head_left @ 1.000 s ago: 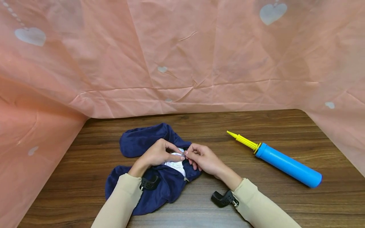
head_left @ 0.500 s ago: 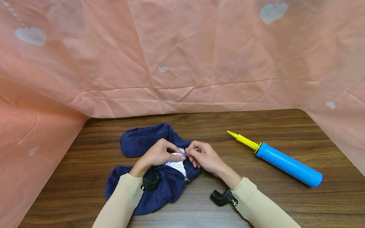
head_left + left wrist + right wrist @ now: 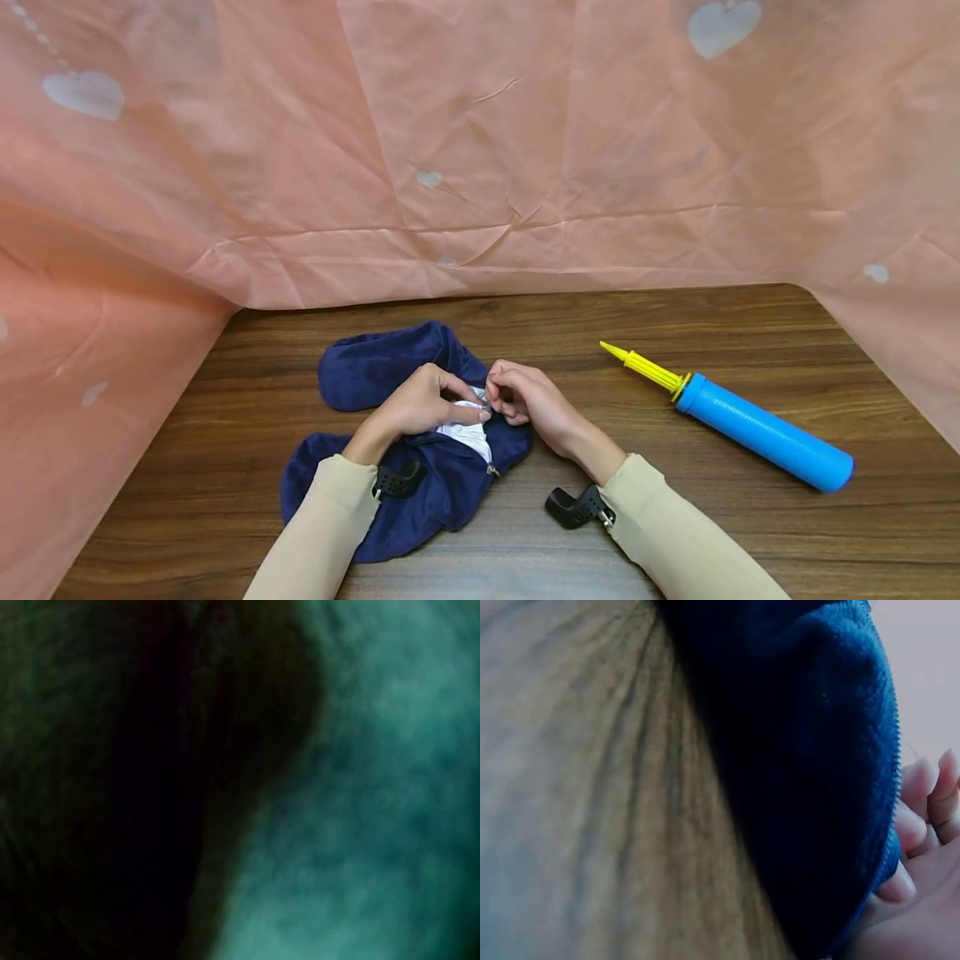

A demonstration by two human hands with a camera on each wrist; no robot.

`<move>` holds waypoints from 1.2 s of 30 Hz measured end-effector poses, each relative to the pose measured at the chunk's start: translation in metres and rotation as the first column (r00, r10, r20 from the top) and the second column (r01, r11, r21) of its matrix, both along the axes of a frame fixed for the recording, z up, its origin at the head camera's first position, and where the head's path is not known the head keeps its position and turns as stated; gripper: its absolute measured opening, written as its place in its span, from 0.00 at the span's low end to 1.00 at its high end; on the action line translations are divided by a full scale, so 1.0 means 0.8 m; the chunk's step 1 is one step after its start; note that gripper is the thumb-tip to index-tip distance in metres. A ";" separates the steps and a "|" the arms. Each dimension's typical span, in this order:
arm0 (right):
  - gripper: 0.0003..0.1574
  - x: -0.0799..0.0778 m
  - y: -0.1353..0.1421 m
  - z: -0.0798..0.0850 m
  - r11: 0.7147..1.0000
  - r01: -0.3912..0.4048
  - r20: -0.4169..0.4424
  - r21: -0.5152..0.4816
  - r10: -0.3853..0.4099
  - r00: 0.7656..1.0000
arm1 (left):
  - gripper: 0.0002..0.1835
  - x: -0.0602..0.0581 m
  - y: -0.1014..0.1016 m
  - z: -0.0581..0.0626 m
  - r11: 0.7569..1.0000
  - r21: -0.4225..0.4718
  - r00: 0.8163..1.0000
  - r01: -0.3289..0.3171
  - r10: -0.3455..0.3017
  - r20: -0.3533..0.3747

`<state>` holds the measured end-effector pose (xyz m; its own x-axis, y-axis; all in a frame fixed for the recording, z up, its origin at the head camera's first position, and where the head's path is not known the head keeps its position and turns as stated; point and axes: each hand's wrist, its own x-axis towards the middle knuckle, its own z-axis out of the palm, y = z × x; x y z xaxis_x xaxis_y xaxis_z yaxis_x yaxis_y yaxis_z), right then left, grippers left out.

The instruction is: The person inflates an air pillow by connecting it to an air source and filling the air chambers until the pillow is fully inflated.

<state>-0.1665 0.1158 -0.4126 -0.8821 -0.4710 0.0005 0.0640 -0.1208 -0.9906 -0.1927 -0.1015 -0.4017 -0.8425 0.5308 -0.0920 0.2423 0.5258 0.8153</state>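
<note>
A navy plush neck pillow [image 3: 386, 371], U-shaped and limp, lies on the table with its zipper [image 3: 895, 742] undone. Through the gap shows a white inflatable liner [image 3: 467, 435]. My left hand [image 3: 416, 406] pinches a small clear air valve [image 3: 486, 407] on the liner between thumb and forefinger. From the other side my right hand [image 3: 542, 408] has thumb and forefinger together at the valve's tip, which they mostly cover. Its other fingers [image 3: 909, 825] curl by the zipped edge. The left wrist view is too dark and blurred to show the valve.
A blue hand pump [image 3: 765, 433] with a yellow nozzle lies to the right on the wooden table [image 3: 555, 325], nozzle toward the back. A pink cloth [image 3: 480, 167] with pale hearts hangs behind and at both sides.
My right hand's fingertips have moved slightly up and back at the valve, and its wrist has shifted a little left. The left hand keeps its pinch. Pillow and pump stay put.
</note>
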 end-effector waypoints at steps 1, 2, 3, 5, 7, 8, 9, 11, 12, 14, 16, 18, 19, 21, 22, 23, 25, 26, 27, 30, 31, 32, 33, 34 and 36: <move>0.16 -0.001 0.000 0.000 1.000 -0.002 0.002 0.011 0.002 1.000 | 0.07 0.000 0.000 -0.001 1.000 0.003 1.000 0.004 -0.004 0.004; 0.16 -0.001 0.000 0.000 1.000 -0.001 0.002 0.021 0.001 1.000 | 0.07 0.000 0.001 -0.001 1.000 0.007 1.000 0.008 -0.008 0.006; 0.16 -0.001 0.000 0.000 1.000 0.004 0.002 0.030 -0.004 1.000 | 0.07 0.000 0.001 -0.001 1.000 0.010 1.000 0.010 -0.010 0.008; 0.15 -0.002 0.001 0.000 0.999 0.027 0.000 0.043 -0.027 1.000 | 0.08 -0.001 0.000 -0.002 1.000 0.015 1.000 0.011 -0.011 0.007; 0.15 -0.002 0.004 -0.001 0.997 0.055 0.001 0.053 -0.055 0.998 | 0.08 -0.001 -0.001 -0.002 1.000 0.016 1.000 0.007 -0.007 0.004; 0.15 -0.003 0.006 -0.001 0.996 0.067 -0.001 0.058 -0.067 0.998 | 0.08 -0.001 -0.003 -0.002 1.000 0.016 1.000 0.002 -0.002 0.001; 0.16 -0.003 0.008 -0.001 0.995 0.078 -0.005 0.060 -0.078 0.997 | 0.08 0.000 -0.004 -0.002 1.000 0.014 1.000 -0.004 0.004 -0.001; 0.16 -0.003 0.014 -0.001 0.992 0.105 -0.014 0.073 -0.104 0.994 | 0.08 0.001 -0.006 -0.003 1.000 0.014 1.000 -0.017 0.017 -0.004; 0.16 -0.002 0.018 0.000 0.989 0.125 -0.025 0.082 -0.123 0.992 | 0.08 0.002 -0.006 -0.003 1.000 0.018 1.000 -0.020 0.020 -0.004; 0.16 -0.001 0.029 0.001 0.976 0.188 -0.072 0.112 -0.181 0.981 | 0.08 0.003 -0.007 -0.005 0.999 0.024 1.000 -0.026 0.026 -0.004; 0.14 0.001 0.042 0.005 0.936 0.303 -0.180 0.181 -0.271 0.945 | 0.07 0.005 -0.007 -0.005 0.999 0.029 1.000 -0.027 0.027 -0.001; 0.11 0.006 0.058 0.009 0.855 0.447 -0.328 0.263 -0.357 0.875 | 0.05 0.005 -0.007 -0.005 0.999 0.032 1.000 -0.023 0.023 0.004; 0.10 0.009 0.066 0.012 0.801 0.521 -0.408 0.296 -0.387 0.827 | 0.05 0.005 -0.008 -0.005 0.999 0.029 1.000 -0.024 0.024 0.008; 0.07 0.013 0.081 0.019 0.679 0.650 -0.567 0.342 -0.402 0.718 | 0.04 0.005 -0.009 -0.003 0.999 0.026 1.000 -0.021 0.021 0.011; 0.06 0.015 0.089 0.023 0.623 0.697 -0.636 0.354 -0.386 0.668 | 0.04 0.005 -0.010 -0.002 0.999 0.026 1.000 -0.019 0.019 0.012; 0.05 0.016 0.098 0.026 0.572 0.737 -0.696 0.359 -0.363 0.620 | 0.04 0.004 -0.010 -0.001 1.000 0.025 1.000 -0.018 0.017 0.011; 0.08 0.014 0.114 0.033 0.482 0.793 -0.779 0.373 -0.302 0.550 | 0.04 0.004 -0.012 0.000 1.000 0.025 1.000 -0.016 0.015 0.012; 0.12 0.013 0.123 0.035 0.438 0.809 -0.800 0.393 -0.270 0.535 | 0.04 0.004 -0.012 0.000 1.000 0.025 1.000 -0.016 0.016 0.013; 0.15 0.012 0.131 0.037 0.396 0.815 -0.807 0.423 -0.243 0.537 | 0.04 0.004 -0.012 0.000 1.000 0.026 1.000 -0.017 0.016 0.016; 0.24 0.009 0.155 0.037 0.314 0.770 -0.752 0.556 -0.206 0.626 | 0.04 0.005 -0.012 -0.002 0.999 0.027 1.000 -0.017 0.017 0.025; 0.25 0.008 0.161 0.036 0.297 0.739 -0.716 0.605 -0.203 0.668 | 0.04 0.006 -0.012 -0.002 1.000 0.026 1.000 -0.018 0.017 0.026; 0.27 0.008 0.167 0.035 0.286 0.704 -0.678 0.650 -0.200 0.707 | 0.05 0.006 -0.012 -0.002 1.000 0.025 0.999 -0.018 0.017 0.029; 0.28 0.007 0.172 0.034 0.279 0.673 -0.645 0.685 -0.197 0.739 | 0.05 0.007 -0.012 -0.002 1.000 0.024 0.999 -0.017 0.016 0.030; 0.28 0.007 0.175 0.033 0.273 0.647 -0.618 0.712 -0.193 0.762 | 0.05 0.007 -0.011 -0.002 1.000 0.022 0.999 -0.018 0.017 0.032; 0.26 0.005 0.178 0.033 0.271 0.608 -0.584 0.746 -0.172 0.793 | 0.05 0.007 -0.012 -0.001 0.999 0.020 0.999 -0.027 0.026 0.039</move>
